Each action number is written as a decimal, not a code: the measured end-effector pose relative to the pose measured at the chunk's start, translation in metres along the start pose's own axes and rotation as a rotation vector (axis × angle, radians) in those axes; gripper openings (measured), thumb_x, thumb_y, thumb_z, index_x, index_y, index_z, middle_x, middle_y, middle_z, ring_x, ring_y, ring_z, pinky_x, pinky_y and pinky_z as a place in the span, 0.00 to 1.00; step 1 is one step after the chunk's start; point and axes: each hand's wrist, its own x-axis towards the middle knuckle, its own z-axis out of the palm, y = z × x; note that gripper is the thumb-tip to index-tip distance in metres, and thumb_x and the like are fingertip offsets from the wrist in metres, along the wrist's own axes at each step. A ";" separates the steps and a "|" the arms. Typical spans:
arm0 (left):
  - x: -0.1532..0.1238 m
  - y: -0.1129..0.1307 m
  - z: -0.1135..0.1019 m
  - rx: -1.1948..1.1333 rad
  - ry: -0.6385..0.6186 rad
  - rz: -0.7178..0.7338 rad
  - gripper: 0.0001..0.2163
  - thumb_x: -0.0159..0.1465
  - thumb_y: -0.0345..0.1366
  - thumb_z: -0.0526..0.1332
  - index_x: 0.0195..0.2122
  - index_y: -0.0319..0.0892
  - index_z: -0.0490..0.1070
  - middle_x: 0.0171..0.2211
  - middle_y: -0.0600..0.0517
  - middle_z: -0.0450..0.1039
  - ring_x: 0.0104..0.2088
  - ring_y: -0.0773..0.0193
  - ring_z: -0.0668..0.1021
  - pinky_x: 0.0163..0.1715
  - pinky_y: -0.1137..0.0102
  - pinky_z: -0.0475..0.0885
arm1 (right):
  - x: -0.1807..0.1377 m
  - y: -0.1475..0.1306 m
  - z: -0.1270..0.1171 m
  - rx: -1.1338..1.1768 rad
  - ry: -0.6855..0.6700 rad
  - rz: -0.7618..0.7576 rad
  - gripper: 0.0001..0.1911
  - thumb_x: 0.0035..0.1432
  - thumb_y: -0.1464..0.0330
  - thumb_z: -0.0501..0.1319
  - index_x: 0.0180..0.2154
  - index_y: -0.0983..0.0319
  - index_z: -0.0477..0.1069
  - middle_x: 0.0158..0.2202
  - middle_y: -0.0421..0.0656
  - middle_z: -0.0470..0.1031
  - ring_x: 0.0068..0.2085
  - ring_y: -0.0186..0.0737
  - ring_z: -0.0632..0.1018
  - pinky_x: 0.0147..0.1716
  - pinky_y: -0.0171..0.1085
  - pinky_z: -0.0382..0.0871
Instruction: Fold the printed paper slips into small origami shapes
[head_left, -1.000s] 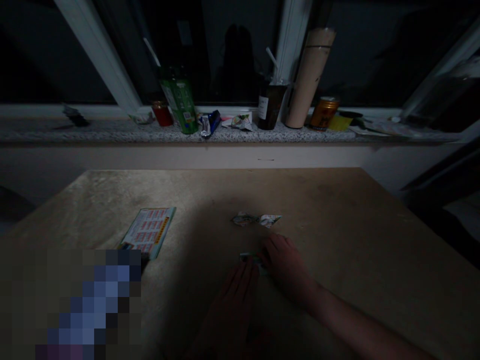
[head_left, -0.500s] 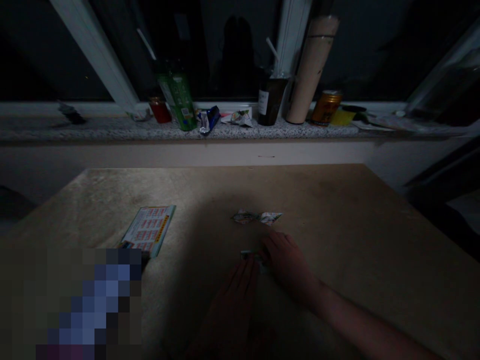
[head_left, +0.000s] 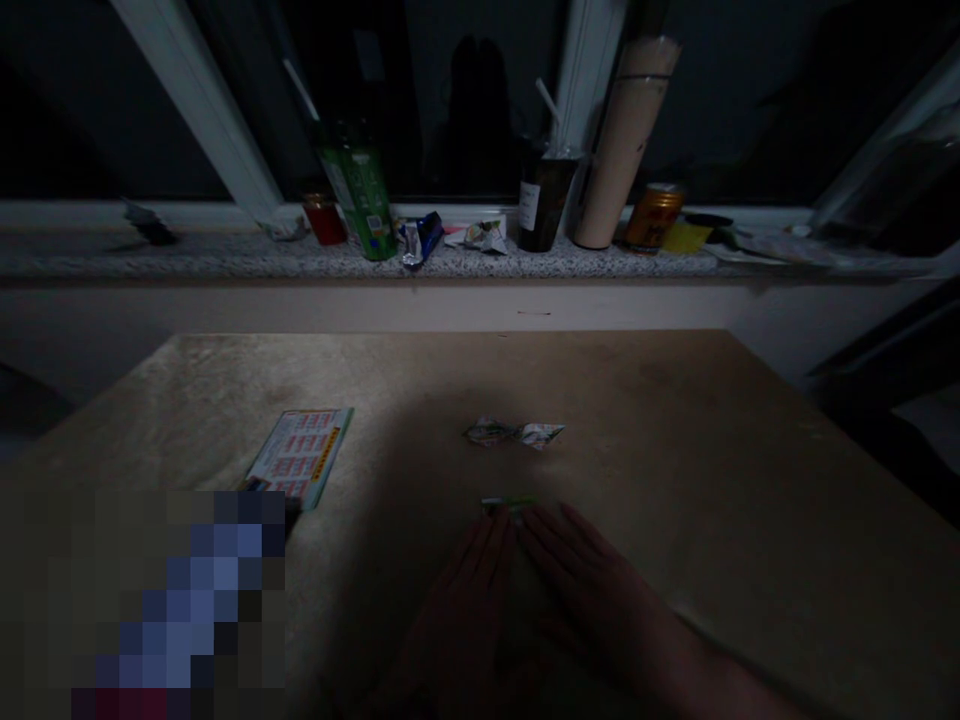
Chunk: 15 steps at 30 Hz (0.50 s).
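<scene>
The scene is very dark. My left hand (head_left: 469, 600) and my right hand (head_left: 592, 590) lie flat side by side on the tan table (head_left: 712, 450), fingers stretched forward. Their fingertips press on a small piece of printed paper (head_left: 508, 504), of which only a thin green and white edge shows beyond them. A little farther away rest two small folded paper shapes (head_left: 514, 434), touching end to end and apart from my hands.
A printed card (head_left: 301, 455) lies at the left of the table. On the stone windowsill (head_left: 187, 255) stand a green bottle (head_left: 358, 195), a red jar (head_left: 324, 220), a dark cup with straw (head_left: 544, 195), a tall tan tube (head_left: 622, 140), an orange can (head_left: 652, 217) and wrappers.
My right hand has drawn back toward me and flattened beside the left hand. More of the paper's far edge now shows past the fingertips.
</scene>
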 end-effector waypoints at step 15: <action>-0.007 0.001 0.019 0.088 0.006 -0.057 0.28 0.65 0.39 0.46 0.66 0.43 0.40 0.63 0.48 0.52 0.62 0.51 0.57 0.59 0.57 0.55 | 0.006 -0.014 0.010 -0.148 0.141 0.042 0.24 0.61 0.62 0.53 0.54 0.71 0.64 0.55 0.52 0.68 0.56 0.48 0.68 0.54 0.47 0.64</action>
